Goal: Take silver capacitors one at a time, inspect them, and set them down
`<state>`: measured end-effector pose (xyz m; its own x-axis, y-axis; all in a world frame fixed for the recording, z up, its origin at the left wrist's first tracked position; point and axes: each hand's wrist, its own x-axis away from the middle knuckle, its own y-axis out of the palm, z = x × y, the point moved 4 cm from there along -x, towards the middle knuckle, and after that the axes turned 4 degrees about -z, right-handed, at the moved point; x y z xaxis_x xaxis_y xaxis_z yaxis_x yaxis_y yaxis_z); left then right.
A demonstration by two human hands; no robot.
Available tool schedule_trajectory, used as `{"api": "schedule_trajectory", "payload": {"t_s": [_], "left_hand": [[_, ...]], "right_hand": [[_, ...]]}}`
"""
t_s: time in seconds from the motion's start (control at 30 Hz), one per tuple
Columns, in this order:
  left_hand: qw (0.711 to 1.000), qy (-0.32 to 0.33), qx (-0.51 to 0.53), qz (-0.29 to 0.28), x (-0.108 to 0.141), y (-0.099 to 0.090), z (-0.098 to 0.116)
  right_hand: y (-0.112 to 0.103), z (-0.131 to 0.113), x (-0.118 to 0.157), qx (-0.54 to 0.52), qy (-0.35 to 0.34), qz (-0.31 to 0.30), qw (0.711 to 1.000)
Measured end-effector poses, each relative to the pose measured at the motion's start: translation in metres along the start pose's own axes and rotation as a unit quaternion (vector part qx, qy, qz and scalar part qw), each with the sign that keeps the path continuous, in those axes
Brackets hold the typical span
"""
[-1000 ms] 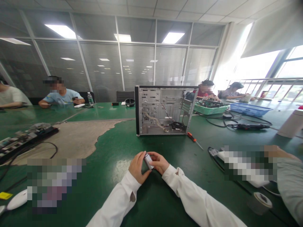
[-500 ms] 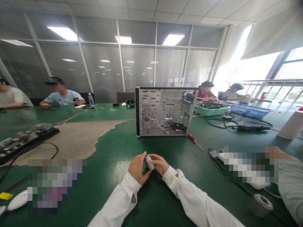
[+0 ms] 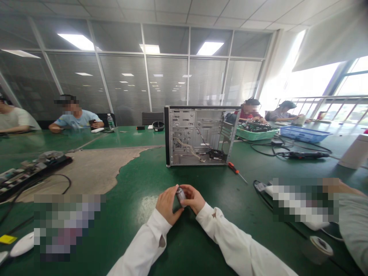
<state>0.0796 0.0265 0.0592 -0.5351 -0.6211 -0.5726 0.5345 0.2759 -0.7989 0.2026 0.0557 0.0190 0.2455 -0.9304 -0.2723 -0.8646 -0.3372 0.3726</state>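
A small grey metallic cylinder (image 3: 181,194) is held between my two hands above the green table, tilted a little to the left. My left hand (image 3: 167,205) curves round its left side, with the fingertips at its top and the thumb near its lower end. From the right, my right hand (image 3: 194,198) grips it with thumb and fingers. Beyond the hands stands an open computer case (image 3: 198,134), with loose wires and a black fan inside. An orange-handled screwdriver (image 3: 233,168) lies by the case's lower right corner.
Power strips (image 3: 37,172) lie at the far left. Green (image 3: 255,134) and blue (image 3: 304,134) baskets stand at the back right, near black cables. A tape roll (image 3: 319,247) and another person's sleeve (image 3: 352,222) are at the right. Other people sit behind.
The cylinder stands slightly more upright between my hands. My right fingers and thumb have shifted a little around it; my left hand is almost unmoved.
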Motion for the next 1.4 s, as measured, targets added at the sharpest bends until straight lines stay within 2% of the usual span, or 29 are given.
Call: {"api": "schedule_trajectory", "payload": {"t_s": [0.13,0.27,0.43,0.6,0.7,0.8,0.9,1.0,1.07,1.13,1.23,1.3,1.4], "left_hand": [[1.000,0.013,0.002,-0.008,0.000,0.000,0.002],[1.000,-0.002,0.022,0.001,0.000,0.002,0.000],[0.996,-0.032,0.081,0.020,0.000,0.004,-0.007],[0.991,-0.014,0.131,0.007,-0.001,0.002,-0.006],[0.982,-0.025,0.189,0.015,0.000,0.002,-0.005],[0.954,-0.088,0.286,0.010,0.001,0.008,-0.007],[0.892,-0.207,0.401,0.022,0.004,0.020,-0.015],[0.798,-0.322,0.506,0.061,0.009,0.030,-0.027],[0.718,-0.378,0.579,0.081,0.011,0.035,-0.036],[0.622,-0.426,0.649,0.101,0.012,0.037,-0.044],[0.496,-0.469,0.720,0.130,0.011,0.037,-0.052],[0.444,-0.479,0.744,0.139,0.010,0.035,-0.054],[0.413,-0.491,0.755,0.137,0.009,0.032,-0.052]], "right_hand": [[-0.002,0.000,0.000,0.040,-0.022,-0.016,0.999],[0.003,-0.004,0.003,0.071,-0.028,-0.017,0.997],[0.014,-0.011,0.006,0.090,-0.038,-0.012,0.995],[0.018,-0.013,0.006,0.095,-0.046,-0.002,0.994],[0.016,-0.011,0.006,0.109,-0.034,0.012,0.993],[0.012,-0.009,0.005,0.125,-0.027,0.014,0.992],[0.009,-0.004,0.003,0.124,-0.012,0.005,0.992],[0.006,0.000,0.001,0.066,0.004,0.008,0.998],[0.006,0.001,0.000,0.009,0.020,0.019,1.000],[0.008,0.000,0.001,-0.032,0.040,0.027,0.998],[0.012,-0.005,0.002,-0.056,0.055,0.030,0.996],[0.014,-0.007,0.003,-0.062,0.060,0.031,0.996],[0.014,-0.009,0.003,-0.066,0.065,0.036,0.995]]}}
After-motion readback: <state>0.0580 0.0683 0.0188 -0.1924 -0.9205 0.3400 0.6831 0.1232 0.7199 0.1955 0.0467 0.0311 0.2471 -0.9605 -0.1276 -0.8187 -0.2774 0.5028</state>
